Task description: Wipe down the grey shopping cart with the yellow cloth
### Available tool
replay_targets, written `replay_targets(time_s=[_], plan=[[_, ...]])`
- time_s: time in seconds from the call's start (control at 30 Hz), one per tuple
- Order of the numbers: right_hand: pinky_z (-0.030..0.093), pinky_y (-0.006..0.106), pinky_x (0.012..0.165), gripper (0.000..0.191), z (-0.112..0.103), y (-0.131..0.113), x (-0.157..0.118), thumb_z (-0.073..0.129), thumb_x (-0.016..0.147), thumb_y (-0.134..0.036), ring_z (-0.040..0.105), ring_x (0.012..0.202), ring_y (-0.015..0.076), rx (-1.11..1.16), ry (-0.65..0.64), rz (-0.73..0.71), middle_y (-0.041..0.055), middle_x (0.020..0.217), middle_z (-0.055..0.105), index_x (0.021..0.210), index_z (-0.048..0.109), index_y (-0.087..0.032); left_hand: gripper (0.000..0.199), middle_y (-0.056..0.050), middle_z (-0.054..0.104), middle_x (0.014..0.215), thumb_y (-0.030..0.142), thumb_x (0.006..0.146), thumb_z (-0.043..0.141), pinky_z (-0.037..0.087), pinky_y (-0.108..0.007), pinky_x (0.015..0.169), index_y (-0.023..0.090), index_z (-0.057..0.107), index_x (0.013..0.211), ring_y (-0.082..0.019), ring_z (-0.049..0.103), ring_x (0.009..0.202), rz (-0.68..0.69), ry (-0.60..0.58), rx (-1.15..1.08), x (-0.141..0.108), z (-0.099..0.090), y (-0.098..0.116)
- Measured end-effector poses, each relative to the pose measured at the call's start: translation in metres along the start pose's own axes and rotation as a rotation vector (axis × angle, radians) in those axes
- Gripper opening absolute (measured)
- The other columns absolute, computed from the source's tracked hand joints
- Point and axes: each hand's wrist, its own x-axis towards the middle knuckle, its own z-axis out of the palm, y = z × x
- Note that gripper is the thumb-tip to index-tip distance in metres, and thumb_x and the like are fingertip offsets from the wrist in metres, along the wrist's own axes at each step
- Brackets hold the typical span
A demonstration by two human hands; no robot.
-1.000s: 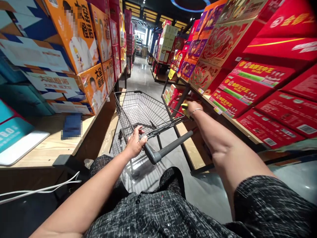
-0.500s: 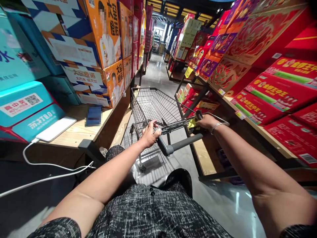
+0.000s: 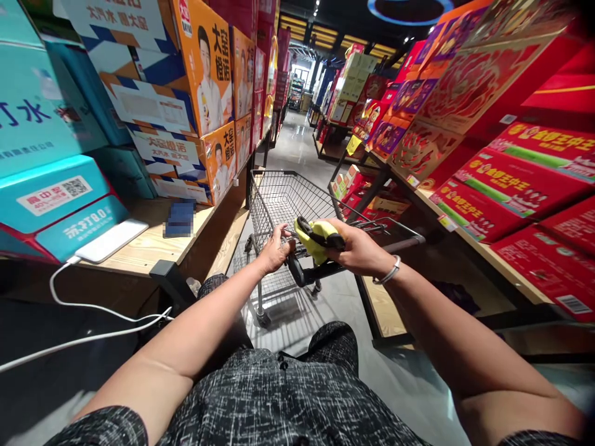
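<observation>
A wire shopping cart (image 3: 297, 198) stands in the aisle before me, its dark handle nearest my body. My right hand (image 3: 357, 249) is closed round a yellow and black cloth (image 3: 312, 238) above the handle, toward its left part. At the handle's left end is my left hand (image 3: 275, 249), its fingers curled against the cart frame; part of its grip is hidden. The cloth lies just to the right of my left hand.
On the left wooden shelf (image 3: 139, 241) are orange boxes (image 3: 204, 80), teal boxes (image 3: 60, 204), a white device (image 3: 111, 240) with a white cable, and a dark blue item (image 3: 180, 218). Red boxes (image 3: 520, 179) line the right shelf.
My right hand has moved left along the handle with the yellow and black cloth, closer to my left hand. My left hand has shifted slightly left.
</observation>
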Motion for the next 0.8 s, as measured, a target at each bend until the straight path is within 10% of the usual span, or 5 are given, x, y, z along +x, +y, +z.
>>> replay_targets(time_s=[0.1, 0.23, 0.47, 0.63, 0.8], plan=[[0.052, 0.034, 0.095, 0.069, 0.007, -0.018, -0.009, 0.057, 0.087, -0.014, 0.061, 0.110, 0.0191, -0.091, -0.021, -0.274, 0.0075, 0.128, 0.062, 0.152, 0.042, -0.031, 0.075, -0.017, 0.058, 0.130, 0.055, 0.086, 0.053, 0.041, -0.051, 0.107, 0.014, 0.033, 0.147, -0.033, 0.058, 0.120, 0.027, 0.010, -0.020, 0.003, -0.004, -0.007], [0.049, 0.042, 0.097, 0.047, 0.019, -0.010, -0.024, 0.056, 0.095, -0.019, 0.058, 0.111, 0.0216, -0.308, -0.096, -0.360, 0.0069, 0.133, 0.063, 0.138, 0.060, -0.037, 0.079, -0.018, 0.059, 0.124, 0.053, 0.083, 0.053, 0.044, -0.051, 0.105, 0.010, 0.031, 0.145, -0.030, 0.061, 0.116, 0.015, 0.036, -0.078, 0.006, -0.011, -0.012], [0.047, 0.044, 0.101, 0.032, -0.008, 0.073, -0.067, 0.059, 0.093, -0.027, 0.057, 0.116, 0.0252, -0.434, 0.155, -0.151, 0.0080, 0.132, 0.065, 0.122, 0.073, -0.031, 0.080, -0.014, 0.061, 0.123, 0.058, 0.077, 0.057, 0.042, -0.053, 0.108, 0.015, 0.037, 0.140, -0.030, 0.058, 0.120, 0.022, 0.055, -0.051, 0.013, -0.027, -0.018], [0.047, 0.045, 0.101, 0.037, -0.056, 0.145, -0.104, 0.054, 0.089, -0.025, 0.055, 0.122, 0.0290, -0.568, 0.324, 0.293, 0.0065, 0.139, 0.060, 0.121, 0.073, -0.028, 0.078, -0.015, 0.059, 0.125, 0.060, 0.074, 0.057, 0.043, -0.049, 0.108, 0.014, 0.041, 0.136, -0.029, 0.057, 0.121, -0.019, 0.085, -0.144, 0.019, -0.031, -0.023], [0.047, 0.052, 0.100, 0.054, -0.062, 0.152, -0.104, 0.053, 0.080, -0.013, 0.055, 0.114, 0.0328, -0.681, 0.314, 0.551, 0.0115, 0.137, 0.059, 0.131, 0.067, -0.023, 0.085, -0.018, 0.056, 0.132, 0.060, 0.073, 0.058, 0.042, -0.046, 0.109, 0.010, 0.041, 0.140, -0.029, 0.055, 0.124, -0.086, 0.143, -0.148, 0.021, -0.040, -0.022]])
